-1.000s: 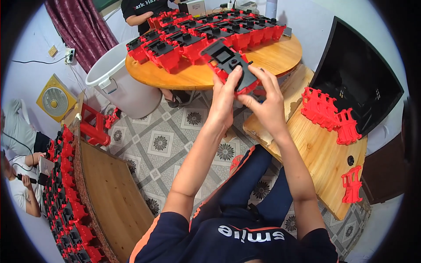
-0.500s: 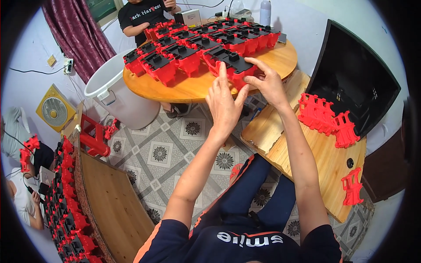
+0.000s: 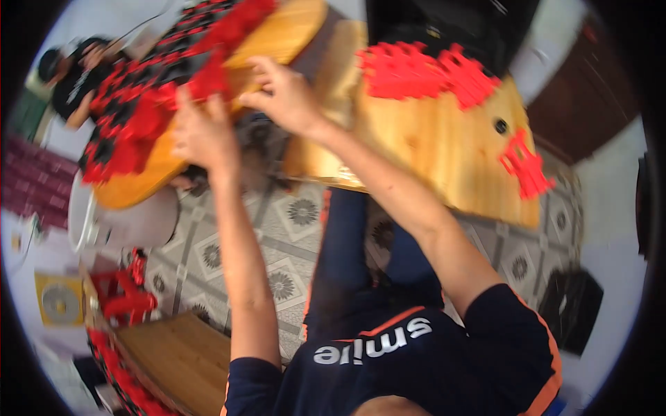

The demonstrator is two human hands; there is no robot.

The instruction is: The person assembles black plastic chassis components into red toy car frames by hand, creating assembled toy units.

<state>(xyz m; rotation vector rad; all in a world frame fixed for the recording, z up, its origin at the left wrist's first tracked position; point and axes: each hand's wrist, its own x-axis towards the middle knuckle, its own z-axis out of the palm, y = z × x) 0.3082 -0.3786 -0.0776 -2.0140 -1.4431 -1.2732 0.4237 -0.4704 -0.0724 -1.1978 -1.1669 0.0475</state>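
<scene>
Rows of red plastic housings with black tops point(image 3: 132, 121) crowd the round wooden table point(image 3: 281, 31) at the upper left; motion smears them. My left hand point(image 3: 206, 135) is at the table's near edge, fingers stretched up against the nearest red housing point(image 3: 207, 78). Whether the fingertips touch it is blurred. To its right, my right hand point(image 3: 286, 97) hovers by the table edge, thumb and fingers apart with nothing between them. Farther right, several bare red plastic parts point(image 3: 406, 71) stand together on a wooden tabletop point(image 3: 430, 145), and a single red part point(image 3: 527, 166) lies near its right edge.
A black panel point(image 3: 451, 21) stands behind the right tabletop, which has a round black hole or cap point(image 3: 501, 126). A white bin point(image 3: 139, 220), red stool point(image 3: 123, 295) and yellow fan point(image 3: 61, 299) are at the left. Another person point(image 3: 73, 87) is beyond the round table.
The view has swung to the right, so the tables now sit farther left and higher. My right hand has come away from the black-topped housing that both hands were touching.
</scene>
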